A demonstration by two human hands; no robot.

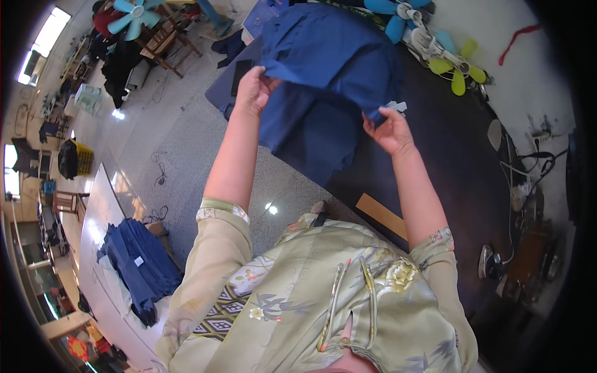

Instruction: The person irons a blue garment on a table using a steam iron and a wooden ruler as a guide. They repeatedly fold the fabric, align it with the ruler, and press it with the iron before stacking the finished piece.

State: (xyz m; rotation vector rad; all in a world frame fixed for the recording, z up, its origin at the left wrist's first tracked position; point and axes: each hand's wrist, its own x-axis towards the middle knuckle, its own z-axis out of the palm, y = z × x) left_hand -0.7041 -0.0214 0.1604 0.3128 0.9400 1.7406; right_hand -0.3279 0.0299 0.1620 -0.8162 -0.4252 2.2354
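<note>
A large piece of blue fabric (326, 60) is spread over the far end of the dark-covered table (433, 154), its lower part hanging past the near edge. My left hand (257, 91) pinches the fabric's near edge on the left. My right hand (389, 130) grips the same edge further right, close to a small white tag (397, 107). Between my hands the edge is lifted and sags, with a shaded fold beneath it. A dark flat object (241, 77) lies on the table just left of my left hand.
A tan strip (381, 215) lies at the table's near edge. An iron (487, 262) with a cord stands at the lower right. Fans with blue and green blades (458, 67) are beyond the table. Folded blue cloth (140, 265) lies on a white table (100, 210) at left.
</note>
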